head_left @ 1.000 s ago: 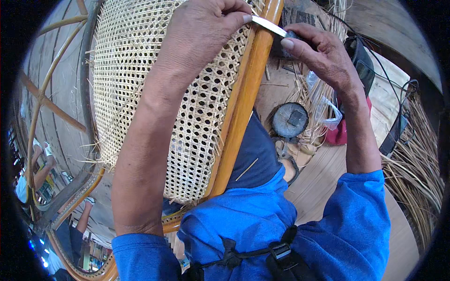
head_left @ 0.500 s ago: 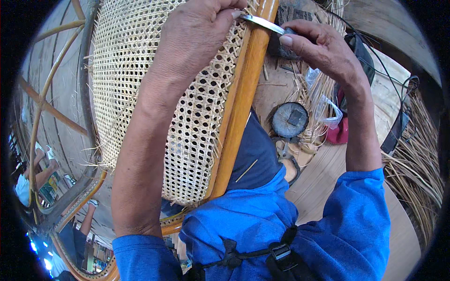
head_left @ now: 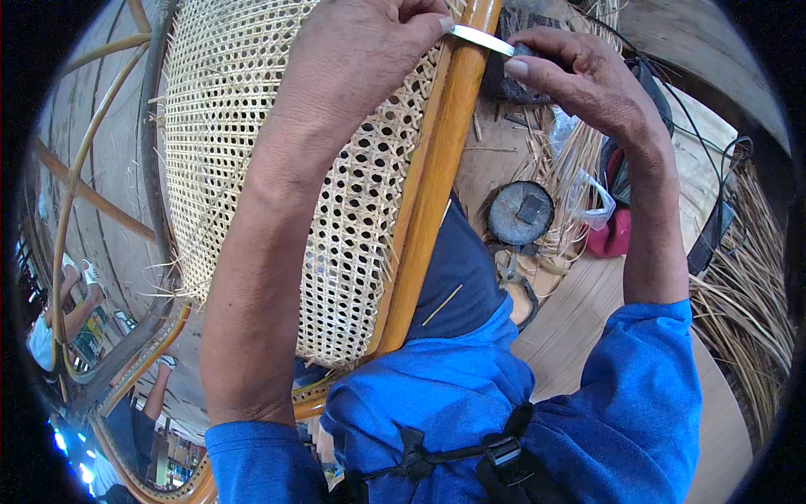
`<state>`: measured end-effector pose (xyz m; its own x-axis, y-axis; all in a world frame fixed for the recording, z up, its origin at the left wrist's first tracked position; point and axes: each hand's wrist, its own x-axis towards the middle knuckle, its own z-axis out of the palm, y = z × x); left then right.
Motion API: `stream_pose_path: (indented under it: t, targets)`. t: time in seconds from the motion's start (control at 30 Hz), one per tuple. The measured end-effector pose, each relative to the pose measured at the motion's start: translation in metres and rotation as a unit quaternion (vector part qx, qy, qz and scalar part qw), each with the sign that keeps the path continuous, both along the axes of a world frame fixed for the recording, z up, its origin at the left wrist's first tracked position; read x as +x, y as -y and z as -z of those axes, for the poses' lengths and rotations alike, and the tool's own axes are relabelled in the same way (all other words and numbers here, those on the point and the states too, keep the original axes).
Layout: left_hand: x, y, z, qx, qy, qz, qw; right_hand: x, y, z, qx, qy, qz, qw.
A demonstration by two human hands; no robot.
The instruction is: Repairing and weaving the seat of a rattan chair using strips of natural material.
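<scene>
In my right hand [head_left: 579, 80] a small knife [head_left: 483, 39] is pinched between thumb and fingers, its bright blade pointing left across the wooden rail [head_left: 445, 168]. My left hand [head_left: 369, 50] is closed at the top of the view, its thumb against the blade's tip; whatever its fingers pinch is hidden. Beneath my left hand and forearm spreads a woven cane panel [head_left: 353, 218] with open holes, framed on its right by the varnished rail. Short loose cane ends stick out along the weave's edges.
Right of the rail lie a round dark dish [head_left: 520, 214], loose cane strips, clear plastic [head_left: 594, 202] and a red cloth-like item [head_left: 610, 233]. A black cable [head_left: 684, 118] runs along the upper right. A bundle of dry strands [head_left: 743, 311] sits far right. Bent rattan frames [head_left: 80, 181] stand left, people beyond.
The knife and both hands have shifted slightly right. The blade has turned and now shows a brighter face. The cane panel and rail stay almost in place.
</scene>
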<state>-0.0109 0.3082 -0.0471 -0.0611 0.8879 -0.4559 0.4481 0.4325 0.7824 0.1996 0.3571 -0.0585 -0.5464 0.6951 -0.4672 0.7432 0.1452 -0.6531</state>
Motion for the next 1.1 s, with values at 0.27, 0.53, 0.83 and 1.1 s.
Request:
stream_pose_path:
  t: [0.27,0.53,0.83,1.1]
  targets:
    - [0.006,-0.002,-0.012,-0.040,-0.023,-0.008,0.999,0.001,-0.005,0.004,-0.011,-0.006,-0.010,1.000]
    - [0.008,-0.002,-0.008,-0.024,-0.032,-0.018,0.999,-0.004,-0.006,-0.005,-0.021,-0.003,0.001,1.000]
    - [0.000,0.005,0.008,0.096,-0.026,0.022,0.995,-0.017,-0.022,-0.016,-0.076,-0.016,-0.036,0.996]
    - [-0.003,0.007,0.014,0.196,-0.029,0.060,0.978,-0.016,-0.019,-0.034,-0.020,0.064,-0.071,0.995]
